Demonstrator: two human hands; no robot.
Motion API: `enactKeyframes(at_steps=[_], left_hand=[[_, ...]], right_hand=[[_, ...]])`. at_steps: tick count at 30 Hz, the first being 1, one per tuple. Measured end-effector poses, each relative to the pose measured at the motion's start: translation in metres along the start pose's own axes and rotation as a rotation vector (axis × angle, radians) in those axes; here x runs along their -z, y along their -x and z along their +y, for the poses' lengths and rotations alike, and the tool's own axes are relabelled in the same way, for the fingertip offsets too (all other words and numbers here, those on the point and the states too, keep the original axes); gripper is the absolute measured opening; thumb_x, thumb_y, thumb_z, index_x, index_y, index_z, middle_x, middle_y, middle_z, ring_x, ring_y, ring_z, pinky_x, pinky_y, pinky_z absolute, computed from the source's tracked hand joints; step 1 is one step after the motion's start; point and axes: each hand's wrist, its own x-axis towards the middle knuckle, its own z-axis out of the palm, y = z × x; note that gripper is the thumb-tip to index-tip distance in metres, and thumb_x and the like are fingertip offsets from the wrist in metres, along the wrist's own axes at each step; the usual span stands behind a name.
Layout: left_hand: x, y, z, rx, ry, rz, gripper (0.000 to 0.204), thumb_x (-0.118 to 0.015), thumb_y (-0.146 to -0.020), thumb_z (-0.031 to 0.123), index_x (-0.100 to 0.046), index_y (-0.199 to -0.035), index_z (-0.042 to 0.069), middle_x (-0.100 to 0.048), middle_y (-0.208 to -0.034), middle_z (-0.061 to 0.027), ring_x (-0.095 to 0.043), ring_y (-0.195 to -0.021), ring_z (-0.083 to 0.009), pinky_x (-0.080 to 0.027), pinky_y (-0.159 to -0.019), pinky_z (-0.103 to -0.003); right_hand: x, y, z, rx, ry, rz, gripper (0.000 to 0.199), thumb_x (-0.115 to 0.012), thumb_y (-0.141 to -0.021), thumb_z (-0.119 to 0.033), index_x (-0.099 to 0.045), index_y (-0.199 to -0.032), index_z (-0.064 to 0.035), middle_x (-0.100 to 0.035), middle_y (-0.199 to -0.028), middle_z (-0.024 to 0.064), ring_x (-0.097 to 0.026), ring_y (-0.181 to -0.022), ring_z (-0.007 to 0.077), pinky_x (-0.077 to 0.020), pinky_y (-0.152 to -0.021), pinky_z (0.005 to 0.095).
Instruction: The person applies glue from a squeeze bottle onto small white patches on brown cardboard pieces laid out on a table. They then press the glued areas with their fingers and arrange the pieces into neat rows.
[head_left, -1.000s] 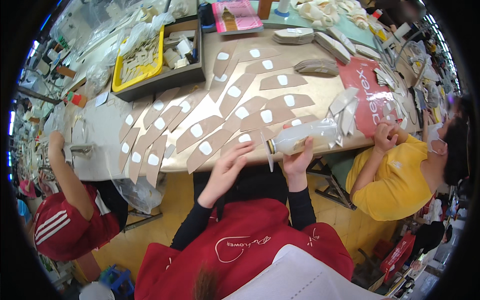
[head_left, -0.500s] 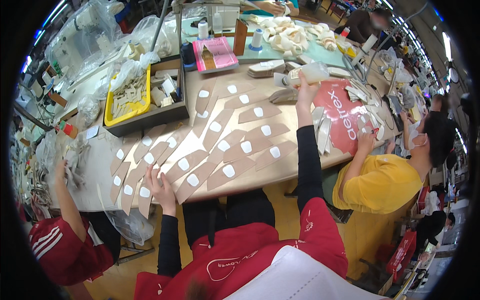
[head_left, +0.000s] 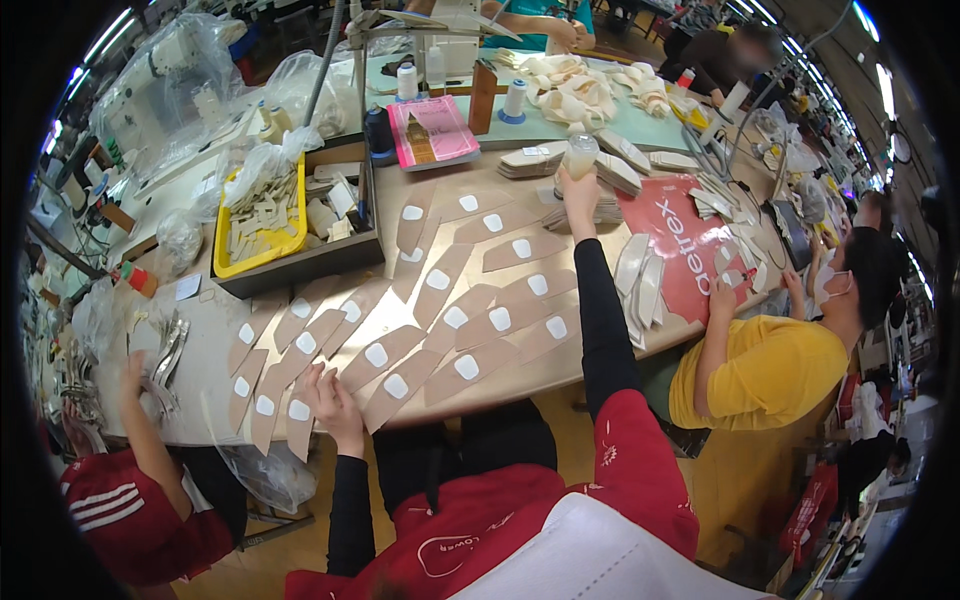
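Two hands, two jobs: my right hand [head_left: 578,190] is stretched far across the table [head_left: 200,390], fingers wrapped around a clear squeeze bottle [head_left: 580,155] held upright beside stacked insole pieces [head_left: 533,160]. My left hand [head_left: 333,400] lies flat, fingers spread, on tan leather pieces [head_left: 300,385] with white patches at the near edge.

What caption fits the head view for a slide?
Right hand holds a squeeze bottle far across the table; left hand rests on tan patched strips.
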Motion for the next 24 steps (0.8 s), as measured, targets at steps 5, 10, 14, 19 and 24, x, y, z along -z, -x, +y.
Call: enactKeyframes(at_steps=[5, 10, 14, 19, 24], left_hand=[[0.000, 0.001, -0.002, -0.010, 0.030, 0.005, 0.018, -0.057, -0.087, -0.008, -0.066, -0.100, 0.000, -0.060, -0.120, -0.0161, -0.055, -0.121, -0.0377, -0.045, -0.099, -0.046], [0.001, 0.000, -0.001, -0.029, 0.010, 0.001, 0.018, -0.057, -0.086, -0.009, -0.066, -0.099, 0.001, -0.061, -0.118, -0.0146, -0.057, -0.118, -0.0367, -0.047, -0.097, -0.045], [0.002, 0.000, -0.001, -0.018, 0.012, -0.015, 0.017, -0.059, -0.086, -0.008, -0.066, -0.099, 0.000, -0.062, -0.117, -0.0142, -0.058, -0.116, -0.0361, -0.047, -0.096, -0.045], [0.001, 0.002, -0.002, 0.021, 0.029, -0.005, 0.015, -0.060, -0.086, -0.008, -0.066, -0.097, 0.000, -0.063, -0.115, -0.0132, -0.058, -0.116, -0.0353, -0.047, -0.096, -0.044], [0.001, 0.001, -0.002, 0.003, 0.015, -0.009, 0.015, -0.060, -0.086, -0.008, -0.066, -0.097, 0.000, -0.063, -0.115, -0.0130, -0.058, -0.115, -0.0352, -0.047, -0.096, -0.044]], right_hand=[[-0.006, 0.001, 0.010, 0.120, 0.042, 0.098, 0.064, -0.082, -0.076, -0.027, -0.053, -0.119, 0.0098, -0.052, -0.129, 0.0317, -0.051, -0.123, 0.0447, -0.0415, -0.101, 0.0488], [-0.003, -0.003, 0.015, 0.043, -0.068, 0.064, 0.062, -0.084, -0.076, -0.029, -0.055, -0.119, 0.0063, -0.063, -0.117, 0.0273, -0.060, -0.111, 0.0424, -0.0457, -0.096, 0.0462], [0.002, -0.007, 0.018, 0.058, -0.020, 0.014, 0.059, -0.082, -0.077, -0.029, -0.056, -0.118, 0.0034, -0.067, -0.112, 0.0253, -0.065, -0.104, 0.0408, -0.0487, -0.092, 0.0443], [0.004, -0.008, 0.021, 0.038, -0.077, -0.021, 0.063, -0.083, -0.075, -0.030, -0.055, -0.122, 0.0023, -0.067, -0.116, 0.0229, -0.066, -0.105, 0.0378, -0.0499, -0.091, 0.0420], [0.007, -0.008, 0.022, 0.059, -0.052, -0.024, 0.067, -0.084, -0.074, -0.031, -0.054, -0.124, 0.0022, -0.066, -0.117, 0.0216, -0.064, -0.110, 0.0356, -0.0486, -0.094, 0.0408]])
